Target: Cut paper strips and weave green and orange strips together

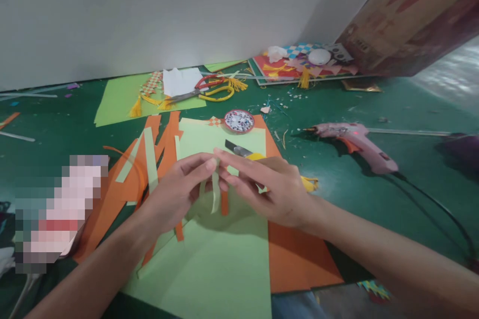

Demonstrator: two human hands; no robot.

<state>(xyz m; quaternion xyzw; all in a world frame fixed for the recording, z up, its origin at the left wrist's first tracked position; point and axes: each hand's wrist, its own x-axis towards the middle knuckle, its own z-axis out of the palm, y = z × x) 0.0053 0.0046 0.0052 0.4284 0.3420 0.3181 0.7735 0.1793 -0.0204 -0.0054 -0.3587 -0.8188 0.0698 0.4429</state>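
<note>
My left hand (177, 192) and my right hand (271, 187) meet over a light green paper sheet (224, 269), their fingertips pinched together. Between them hang light green paper strips (216, 193), held at the top; an orange strip (224, 203) shows just below my right fingers. How the strips join at the fingertips is hidden. Just beyond my right hand lies a yellow-handled cutter knife (239, 149), partly covered by the hand. Orange paper (299, 259) sticks out from under the green sheet. Loose orange strips (119, 194) and a green strip (151, 157) lie left of my left hand.
A pink glue gun (355, 142) rests at the right, its cord trailing forward. Scissors (209, 90) lie at the back beside yellow tassels (135, 107). A small round patterned dish (239, 121) sits beyond my hands. A blurred-out phone-like object (63, 209) lies left. A pale wall (149, 15) bounds the table.
</note>
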